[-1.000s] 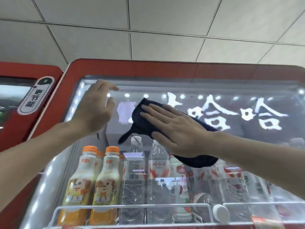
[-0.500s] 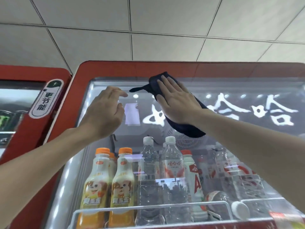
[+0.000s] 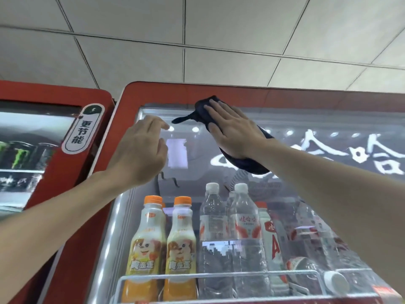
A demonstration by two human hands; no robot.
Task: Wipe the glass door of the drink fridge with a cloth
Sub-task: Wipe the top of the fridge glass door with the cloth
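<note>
The red drink fridge has a glass door (image 3: 317, 119) with white lettering across its top band. My right hand (image 3: 234, 132) presses a dark navy cloth (image 3: 201, 107) flat against the glass near the door's upper left corner, fingers straight. One corner of the cloth sticks out to the left. My left hand (image 3: 140, 154) is raised against the glass near the door's left edge, fingers loosely bent and holding nothing.
Behind the glass stand two orange-capped drink bottles (image 3: 149, 244) and several water bottles (image 3: 245, 233) on a wire shelf (image 3: 219, 276). A second red fridge (image 3: 43, 139) with cans stands to the left. Ceiling tiles fill the top.
My right hand has slid the cloth up and to the left, from the lettering toward the door's top edge. My left hand has stayed near the left edge.
</note>
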